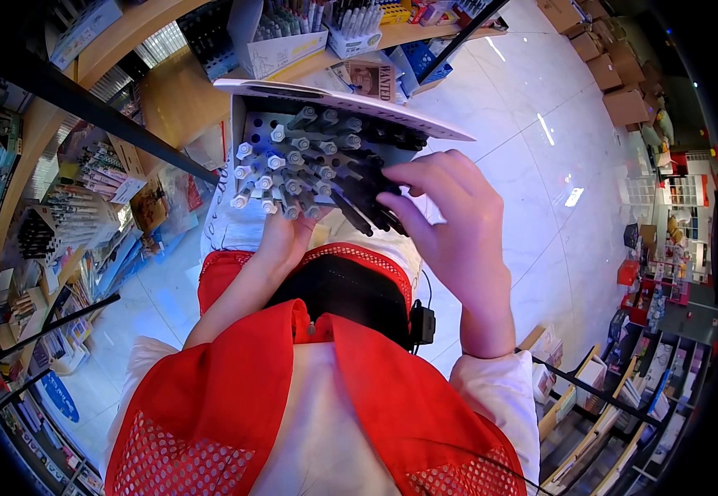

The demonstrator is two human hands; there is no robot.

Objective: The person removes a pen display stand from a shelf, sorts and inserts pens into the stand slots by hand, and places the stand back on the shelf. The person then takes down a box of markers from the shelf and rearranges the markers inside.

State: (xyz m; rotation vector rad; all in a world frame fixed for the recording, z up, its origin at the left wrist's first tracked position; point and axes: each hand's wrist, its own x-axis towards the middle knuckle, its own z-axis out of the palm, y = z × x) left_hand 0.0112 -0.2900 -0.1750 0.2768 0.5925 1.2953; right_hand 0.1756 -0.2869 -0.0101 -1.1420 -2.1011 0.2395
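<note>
I identify a red vest [239, 364] with perforated mesh panels [169, 450] at 7 and 5 o'clock, over a white top with sleeves [503, 384] at 8 and 4 o'clock. I register a compact black module [422, 324] at 5 o'clock, its thin cable [430, 285] toward 12.

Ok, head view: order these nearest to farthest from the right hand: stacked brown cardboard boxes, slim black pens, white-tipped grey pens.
1. Slim black pens: right by the right hand.
2. White-tipped grey pens: left of those.
3. Stacked brown cardboard boxes: far upper right.
</note>
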